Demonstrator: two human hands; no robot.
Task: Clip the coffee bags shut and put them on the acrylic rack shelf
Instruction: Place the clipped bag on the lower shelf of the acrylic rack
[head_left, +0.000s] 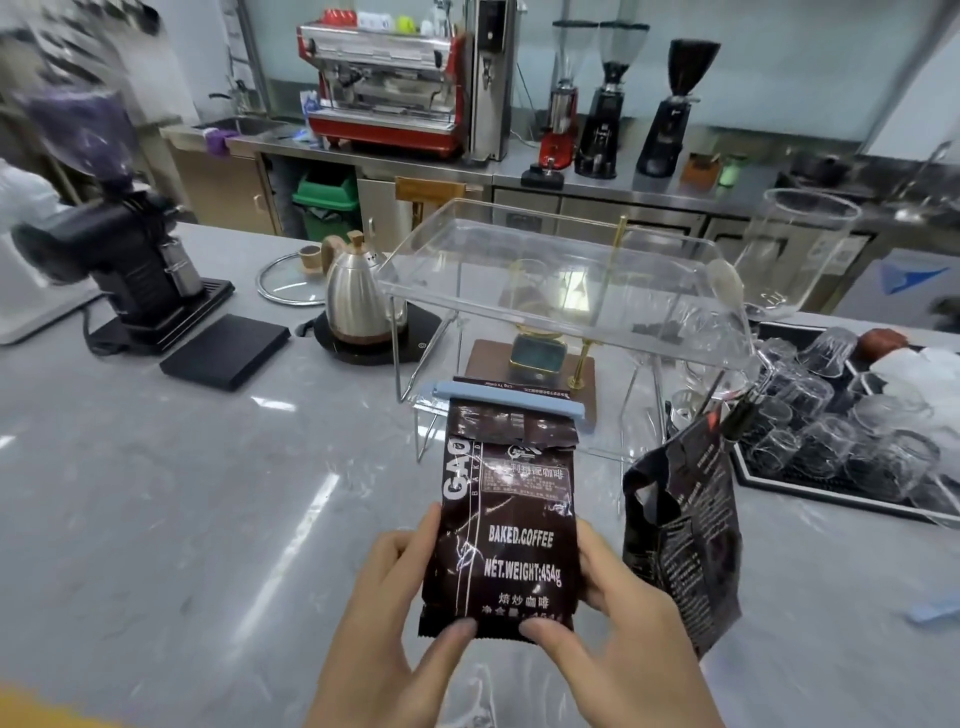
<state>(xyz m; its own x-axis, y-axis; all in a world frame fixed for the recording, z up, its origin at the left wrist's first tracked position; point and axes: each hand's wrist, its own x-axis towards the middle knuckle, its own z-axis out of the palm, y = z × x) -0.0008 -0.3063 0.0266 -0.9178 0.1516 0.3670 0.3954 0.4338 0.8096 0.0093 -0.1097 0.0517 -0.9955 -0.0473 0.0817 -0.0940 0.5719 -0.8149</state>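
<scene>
Over the grey marble desk (182, 493), my left hand (395, 613) and right hand (618, 618) each grip the dark brown coffee bag (506, 525), blue plastic clip (511, 397) across its top, before the clear acrylic rack shelf (566, 291).

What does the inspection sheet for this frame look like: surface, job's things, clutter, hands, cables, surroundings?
Surface: grey marble-look counter, glossy.
Job's things: clipped coffee bag with blue clip across its top; second coffee bag upright to its right, no clip seen; acrylic rack behind, shelf bare.
Clutter: kettle, grinder, black scale, tray of glasses.
Hands: left hand and right hand both hold the clipped bag low.
Cables: grinder cord.
Surroundings: espresso machine, back-counter grinders.
</scene>
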